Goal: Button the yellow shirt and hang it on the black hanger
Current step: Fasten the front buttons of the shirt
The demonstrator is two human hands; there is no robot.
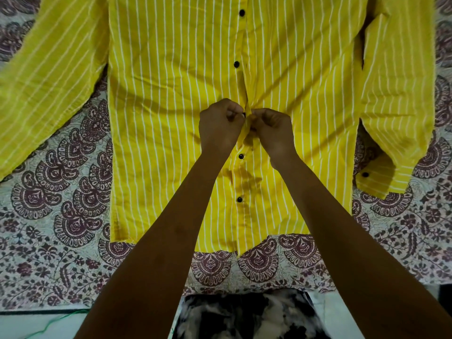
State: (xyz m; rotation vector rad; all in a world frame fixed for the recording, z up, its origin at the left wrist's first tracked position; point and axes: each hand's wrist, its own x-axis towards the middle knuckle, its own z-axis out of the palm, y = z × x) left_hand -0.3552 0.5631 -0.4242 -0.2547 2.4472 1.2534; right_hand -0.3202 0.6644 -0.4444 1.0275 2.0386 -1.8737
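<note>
A yellow shirt (171, 94) with thin white stripes lies flat, front up, on a patterned bedsheet, its hem toward me and sleeves spread to both sides. Black buttons run down the placket; two near the hem (241, 156) sit through their holes. My left hand (220, 126) pinches a black button at the middle of the placket. My right hand (271, 133) pinches the opposite placket edge right beside it, the two hands almost touching. Higher buttons (236, 64) lie beside a slightly parted placket. No black hanger is in view.
The patterned bedsheet (61, 192), cream with maroon paisley, covers the whole surface. The right sleeve cuff (376, 177) with a black button lies at the right. A black-and-white cloth (244, 314) and a green thread (61, 319) lie at the near edge.
</note>
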